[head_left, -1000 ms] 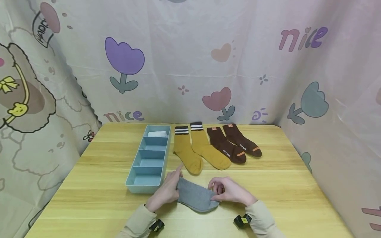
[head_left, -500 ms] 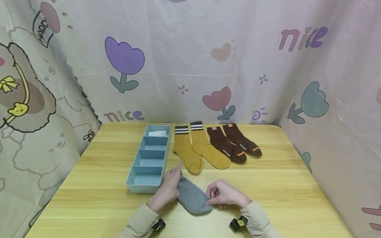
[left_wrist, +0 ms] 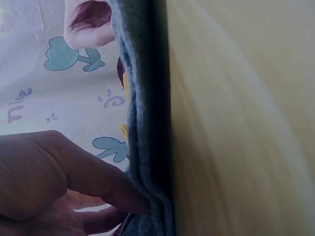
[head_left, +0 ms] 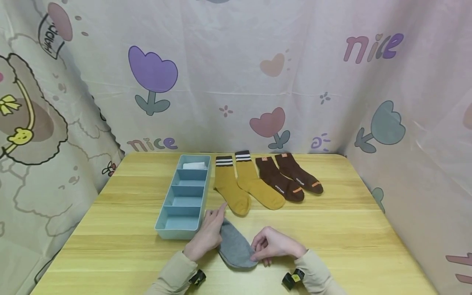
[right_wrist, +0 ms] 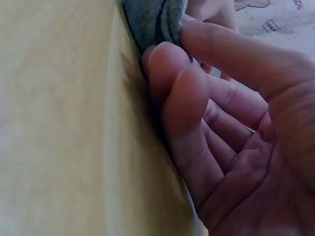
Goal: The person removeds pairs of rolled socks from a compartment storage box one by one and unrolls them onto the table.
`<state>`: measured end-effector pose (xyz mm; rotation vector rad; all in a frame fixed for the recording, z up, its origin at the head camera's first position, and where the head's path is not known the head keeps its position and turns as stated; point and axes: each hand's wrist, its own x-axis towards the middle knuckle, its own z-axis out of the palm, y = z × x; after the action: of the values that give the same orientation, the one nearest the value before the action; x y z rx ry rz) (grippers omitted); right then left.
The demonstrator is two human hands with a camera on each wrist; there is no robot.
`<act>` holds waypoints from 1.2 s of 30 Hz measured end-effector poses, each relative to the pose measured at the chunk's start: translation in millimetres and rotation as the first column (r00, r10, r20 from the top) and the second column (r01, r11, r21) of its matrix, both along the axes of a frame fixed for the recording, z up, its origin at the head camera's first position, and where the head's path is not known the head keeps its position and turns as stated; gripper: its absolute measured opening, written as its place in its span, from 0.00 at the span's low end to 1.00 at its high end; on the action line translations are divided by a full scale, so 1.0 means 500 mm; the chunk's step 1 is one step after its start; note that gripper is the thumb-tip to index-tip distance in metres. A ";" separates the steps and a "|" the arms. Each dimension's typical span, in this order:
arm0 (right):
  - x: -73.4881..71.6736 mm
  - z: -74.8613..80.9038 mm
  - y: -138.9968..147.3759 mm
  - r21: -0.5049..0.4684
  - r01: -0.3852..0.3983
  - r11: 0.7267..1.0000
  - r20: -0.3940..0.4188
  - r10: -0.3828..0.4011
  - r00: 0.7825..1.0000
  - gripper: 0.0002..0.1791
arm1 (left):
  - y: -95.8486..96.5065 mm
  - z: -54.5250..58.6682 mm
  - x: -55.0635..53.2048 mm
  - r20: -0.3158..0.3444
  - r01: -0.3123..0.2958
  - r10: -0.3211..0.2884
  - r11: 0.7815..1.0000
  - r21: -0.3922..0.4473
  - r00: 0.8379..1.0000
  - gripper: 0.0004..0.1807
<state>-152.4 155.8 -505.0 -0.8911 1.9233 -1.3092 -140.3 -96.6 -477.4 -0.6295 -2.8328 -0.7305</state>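
Observation:
A flat grey sock [head_left: 236, 248] lies on the near part of the table, stretched between my two hands. Its edge in the left wrist view shows stacked layers of grey cloth [left_wrist: 140, 123]. At its left end, my left hand [head_left: 207, 235] pinches the layers with thumb and fingers, the index finger pointing away from me. My right hand [head_left: 275, 244] pinches the right end between thumb and fingertips. In the right wrist view the grey cloth [right_wrist: 145, 17] meets those fingertips, close over the table. The sock's left end is partly hidden behind my left hand.
Left of the sock stands a blue tray [head_left: 177, 233] with several compartments; a white folded item [head_left: 194, 166] lies in the farthest one. Behind the sock lie two mustard socks [head_left: 230, 184] with striped cuffs and two brown socks [head_left: 282, 180]. A printed curtain [head_left: 221, 82] surrounds the table [head_left: 110, 246].
My right hand has moved left and slightly toward me with the sock's right end, so the sock lies more slanted and looks shorter. The left hand has barely moved.

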 end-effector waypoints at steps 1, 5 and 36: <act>-0.001 0.000 0.000 -0.007 -0.008 1.000 0.003 0.008 1.000 0.12 | 0.000 0.000 0.000 -0.005 0.000 0.000 1.000 -0.002 1.000 0.47; -0.002 0.002 0.002 -0.021 -0.026 0.999 0.023 0.026 0.999 0.12 | -0.001 0.001 0.002 -0.012 0.001 -0.001 1.000 0.001 1.000 0.47; 0.008 0.000 0.011 -0.129 -0.114 0.985 0.148 0.133 0.980 0.13 | 0.010 0.005 -0.007 -0.061 -0.038 0.045 0.993 0.112 0.997 0.26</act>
<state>-148.5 161.6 -504.9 -0.9229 1.6570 -1.3884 -143.5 -91.8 -474.8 -0.5648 -2.7173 -0.8379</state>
